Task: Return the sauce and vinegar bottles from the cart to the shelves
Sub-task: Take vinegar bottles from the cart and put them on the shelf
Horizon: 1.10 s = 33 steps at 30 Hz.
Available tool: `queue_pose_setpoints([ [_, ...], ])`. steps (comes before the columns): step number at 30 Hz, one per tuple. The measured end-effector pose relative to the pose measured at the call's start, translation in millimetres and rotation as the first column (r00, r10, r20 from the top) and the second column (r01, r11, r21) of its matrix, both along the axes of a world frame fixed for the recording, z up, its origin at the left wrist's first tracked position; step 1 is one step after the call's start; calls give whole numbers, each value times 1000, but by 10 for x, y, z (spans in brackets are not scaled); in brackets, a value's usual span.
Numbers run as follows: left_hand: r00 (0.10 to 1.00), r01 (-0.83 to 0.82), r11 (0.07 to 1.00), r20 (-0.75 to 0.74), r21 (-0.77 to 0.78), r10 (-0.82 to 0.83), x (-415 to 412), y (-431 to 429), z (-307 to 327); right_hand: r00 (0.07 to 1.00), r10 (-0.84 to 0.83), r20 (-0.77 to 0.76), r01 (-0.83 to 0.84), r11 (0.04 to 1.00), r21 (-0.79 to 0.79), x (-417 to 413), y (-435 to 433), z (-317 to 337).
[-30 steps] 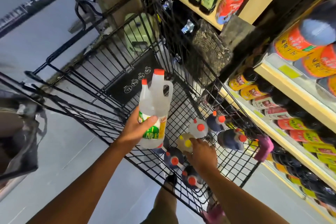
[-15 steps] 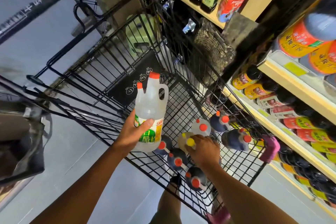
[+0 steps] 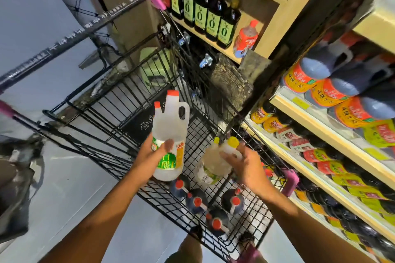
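left hand (image 3: pixel 157 152) grips red-cap jug (image 3: pixel 170 134) over cart (image 3: pixel 89 113) | right hand (image 3: pixel 245 166) grips yellow-cap jug (image 3: pixel 213 162) | dark bottles (image 3: pixel 196 200) in cart

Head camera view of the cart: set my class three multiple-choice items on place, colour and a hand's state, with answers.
1. The dark red-capped bottles below the hands sit: A on the floor; B in the cart; C on a shelf.
2. The clear jug in the left hand has caps coloured: A red; B yellow; C green.
3. The right hand: A hangs open; B grips the yellow-capped bottle; C pushes the handle.
Answers: B, wire basket surrounds them; A, both caps red; B, fingers curl round it.
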State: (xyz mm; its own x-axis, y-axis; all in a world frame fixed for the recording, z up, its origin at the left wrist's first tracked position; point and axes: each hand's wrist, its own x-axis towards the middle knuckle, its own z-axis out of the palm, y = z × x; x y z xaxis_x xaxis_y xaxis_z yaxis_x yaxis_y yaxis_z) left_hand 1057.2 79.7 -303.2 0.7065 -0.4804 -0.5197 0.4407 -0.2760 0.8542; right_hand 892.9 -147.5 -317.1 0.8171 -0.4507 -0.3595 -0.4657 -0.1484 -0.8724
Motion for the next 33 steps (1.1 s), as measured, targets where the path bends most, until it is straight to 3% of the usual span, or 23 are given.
queue_pose_setpoints([
  [4, 999, -10, 997, 32, -81, 13, 64, -178, 356, 953, -240, 187, 200, 957, 210, 222, -167, 666],
  [9, 987, 108, 976, 136, -189, -83, 58, -413, 883, 860, -369, 353, 233, 899, 371, 319, -303, 1503],
  [16, 948, 264, 938, 238, -226, -210, -338, -805, 1514, 739, -497, 454, 304, 848, 434, -66, -521, 2204],
  [23, 850, 519, 779, 303, -351, -430, -1077, -1222, 1948, 604, -657, 451, 477, 751, 456, -1090, -699, 2655],
  [28, 835, 547, 762, 292, -345, -467, -1930, -1504, 2076, 453, -759, 468, 608, 647, 461, -2229, -768, 2814],
  [33, 781, 622, 685, 236, -381, -578, -2995, -1782, 2126, 317, -805, 501, 708, 552, 440, -3587, -664, 2973],
])
